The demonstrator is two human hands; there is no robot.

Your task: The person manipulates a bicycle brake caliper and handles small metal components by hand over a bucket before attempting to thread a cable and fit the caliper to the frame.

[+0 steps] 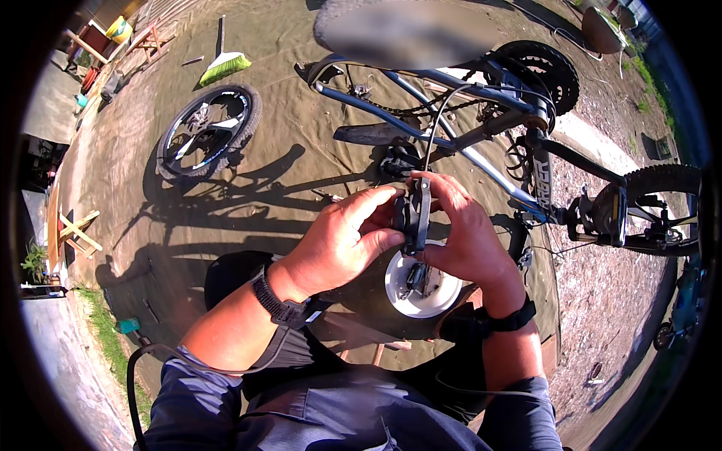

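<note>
At the centre of the head view, a black bicycle part [412, 218] is held up between two bare hands. The left hand [335, 237] pinches it from the left between thumb and fingers; the grip of the right hand [468, 229] is closed about its other side, thumb near the lower end. A thin dark cable [431, 143] runs upward from the part toward the blue bicycle frame [481, 161] at upper right. Below the hands, a round white dish [406, 304] contains small dark pieces [416, 278], too shadowed to identify. To the upper left, a loose wheel [203, 135] lies on the brown ground sheet [278, 60], with a green-bristled broom [224, 69] just beyond it.
</note>
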